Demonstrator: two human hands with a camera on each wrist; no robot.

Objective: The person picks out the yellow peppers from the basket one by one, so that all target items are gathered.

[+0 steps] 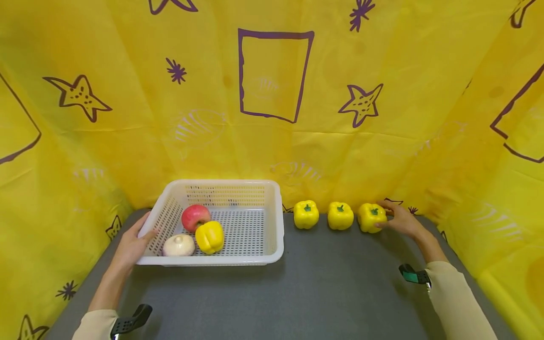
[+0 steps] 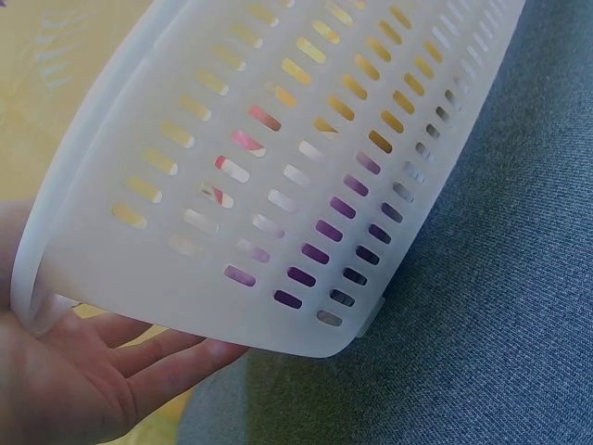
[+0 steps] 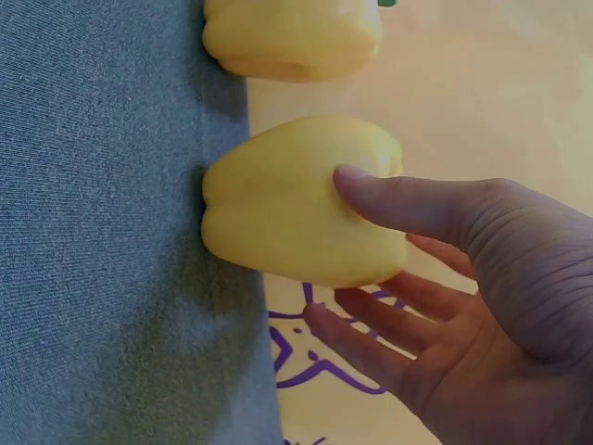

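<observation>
At the left side of a white perforated basket (image 1: 278, 226), my left hand (image 1: 132, 243) grips the rim, thumb over its inner side and fingers outside under the wall. Inside the basket lie a red apple (image 1: 195, 217), a yellow bell pepper (image 1: 210, 237) and a white turnip (image 1: 179, 245), its purple side showing through the slots in the left wrist view. My right hand (image 1: 401, 221) holds the rightmost yellow bell pepper (image 3: 287, 199) of a row, thumb on one side and fingers around the other. That pepper stands upright on the table.
Two more yellow bell peppers, one in the middle (image 1: 340, 216) and one on the left (image 1: 306, 214), stand in line beside the basket. The grey table (image 1: 297, 293) ends at a yellow patterned cloth (image 1: 272, 146) hanging behind and on both sides.
</observation>
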